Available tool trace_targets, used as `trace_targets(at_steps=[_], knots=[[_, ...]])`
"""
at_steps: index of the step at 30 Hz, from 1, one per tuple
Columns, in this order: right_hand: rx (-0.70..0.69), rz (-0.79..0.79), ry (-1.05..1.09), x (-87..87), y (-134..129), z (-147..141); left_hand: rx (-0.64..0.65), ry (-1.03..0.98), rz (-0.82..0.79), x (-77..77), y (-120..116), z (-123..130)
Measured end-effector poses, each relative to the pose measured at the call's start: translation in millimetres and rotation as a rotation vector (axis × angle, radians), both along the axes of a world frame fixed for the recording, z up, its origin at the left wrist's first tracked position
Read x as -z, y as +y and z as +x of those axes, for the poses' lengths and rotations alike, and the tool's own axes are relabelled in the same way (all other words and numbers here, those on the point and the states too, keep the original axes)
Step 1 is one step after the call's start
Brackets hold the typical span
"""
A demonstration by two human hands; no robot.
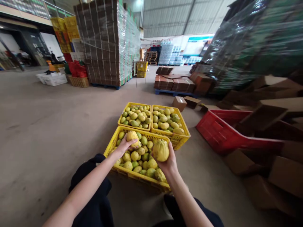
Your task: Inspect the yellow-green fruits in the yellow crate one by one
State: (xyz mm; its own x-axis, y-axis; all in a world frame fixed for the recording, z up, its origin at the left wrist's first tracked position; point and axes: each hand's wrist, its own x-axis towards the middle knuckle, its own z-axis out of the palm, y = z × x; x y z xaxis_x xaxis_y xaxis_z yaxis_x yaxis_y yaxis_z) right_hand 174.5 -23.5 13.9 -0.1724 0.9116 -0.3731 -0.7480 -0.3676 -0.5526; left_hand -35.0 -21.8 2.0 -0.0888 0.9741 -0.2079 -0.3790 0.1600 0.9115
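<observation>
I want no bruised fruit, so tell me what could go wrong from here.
The right hand cups a large ribbed yellow fruit; it could roll off and bruise those below. The left hand might drop its smaller yellow fruit likewise. Fruit near the front crate's rim could get nudged onto the concrete floor.

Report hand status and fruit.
Left hand: gripping yellow fruit. Right hand: holding ribbed yellow fruit. Both above near yellow crate. Nothing visibly blocking either.
</observation>
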Motion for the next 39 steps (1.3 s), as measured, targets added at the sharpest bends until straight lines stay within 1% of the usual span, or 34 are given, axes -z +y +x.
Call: trace_targets(at_steps=[4,6,7,8,11,12,14,17,19,21,23,27,29,32,34,37,39], knots=[[0.047,-0.061,0.034,5.0,4,-10,0.124,-0.036,-0.056,-1.9,-5,27],[0.077,-0.070,0.022,8.1,4,-16,0.146,-0.062,-0.085,-1.1,-8,39],[0.090,-0.060,0.008,9.3,4,-20,0.114,-0.058,-0.077,-0.2,-8,44],[0.103,-0.042,-0.009,10.1,4,-23,0.054,-0.034,-0.049,0.9,-8,48],[0.124,0.036,-0.073,10.6,5,-34,-0.190,0.097,0.085,2.4,-1,57],[0.127,0.065,-0.094,10.2,6,-36,-0.241,0.124,0.124,1.8,3,59],[0.143,0.118,-0.126,9.3,8,-40,-0.275,0.130,0.176,-1.6,10,62],[0.195,0.159,-0.156,8.8,10,-40,-0.240,0.084,0.203,-11.3,16,63],[0.242,0.189,-0.189,9.6,10,-39,-0.163,0.000,0.196,-18.8,17,62],[0.281,0.229,-0.237,10.8,10,-39,-0.066,-0.132,0.172,-25.2,16,60],[0.287,0.266,-0.278,11.7,11,-41,-0.015,-0.275,0.132,-29.3,16,56],[0.260,0.279,-0.279,11.3,12,-49,-0.054,-0.482,0.069,-31.2,15,51],[0.262,0.237,-0.220,9.7,12,-55,-0.089,-0.592,0.045,-31.0,15,51],[0.265,0.167,-0.076,6.1,12,-62,-0.147,-0.766,0.024,-31.6,14,53],[0.272,0.141,0.011,3.4,13,-64,-0.168,-0.833,0.037,-32.9,14,53],[0.262,0.123,0.096,0.1,13,-61,-0.158,-0.887,0.050,-36.7,12,52],[0.182,0.114,0.152,-1.3,11,-56,-0.146,-0.936,0.020,-39.8,10,49]])
